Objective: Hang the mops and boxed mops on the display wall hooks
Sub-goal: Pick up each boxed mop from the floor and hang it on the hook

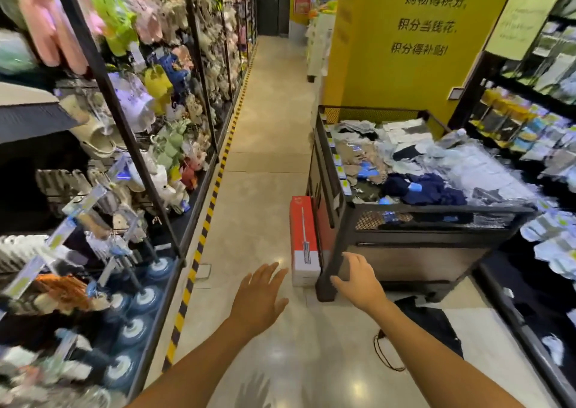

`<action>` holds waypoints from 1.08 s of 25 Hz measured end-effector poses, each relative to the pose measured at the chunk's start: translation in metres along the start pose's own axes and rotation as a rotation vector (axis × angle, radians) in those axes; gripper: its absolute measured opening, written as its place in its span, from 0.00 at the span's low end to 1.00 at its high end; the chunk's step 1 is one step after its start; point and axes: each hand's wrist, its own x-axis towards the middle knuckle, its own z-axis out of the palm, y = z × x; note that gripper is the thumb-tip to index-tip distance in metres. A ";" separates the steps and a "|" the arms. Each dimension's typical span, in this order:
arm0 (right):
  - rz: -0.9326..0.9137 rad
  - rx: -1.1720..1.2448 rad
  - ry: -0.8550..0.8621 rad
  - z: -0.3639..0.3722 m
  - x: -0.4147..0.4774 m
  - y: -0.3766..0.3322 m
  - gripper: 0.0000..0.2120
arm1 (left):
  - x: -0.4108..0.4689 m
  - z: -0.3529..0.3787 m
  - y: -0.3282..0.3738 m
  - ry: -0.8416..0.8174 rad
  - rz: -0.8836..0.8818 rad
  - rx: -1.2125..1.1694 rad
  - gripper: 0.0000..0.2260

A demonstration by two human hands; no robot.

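both hands, left (260, 295) and right (358, 283), reach out spread and empty toward the red-and-white boxed mop (304, 242) standing at lower centre against the bin (405, 245).

Left hand (260, 295): empty, palm down, fingers spread and pointing to about 1 o'clock, bare forearm running back to 7 o'clock at the lower edge of view. Right hand (358, 281): empty, fingers loosely spread and slightly curled, pointing to about 11 o'clock, thumb out toward 9 o'clock, bare forearm running back to 5 o'clock. Both arms extended forward and down, hands near each other but apart.
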 end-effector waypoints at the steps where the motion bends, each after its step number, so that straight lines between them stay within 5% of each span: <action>1: 0.009 0.003 -0.024 0.003 0.021 -0.003 0.31 | 0.020 0.005 -0.010 -0.003 -0.001 -0.005 0.32; 6: 0.041 -0.043 -0.106 0.026 0.148 -0.012 0.25 | 0.134 0.026 -0.075 -0.077 -0.032 -0.073 0.32; 16: 0.197 0.013 -0.165 0.054 0.373 -0.041 0.32 | 0.369 0.019 -0.181 -0.238 0.034 -0.070 0.31; 27: 0.348 0.129 -0.371 0.191 0.547 0.079 0.27 | 0.505 0.146 -0.212 -0.471 -0.031 -0.129 0.31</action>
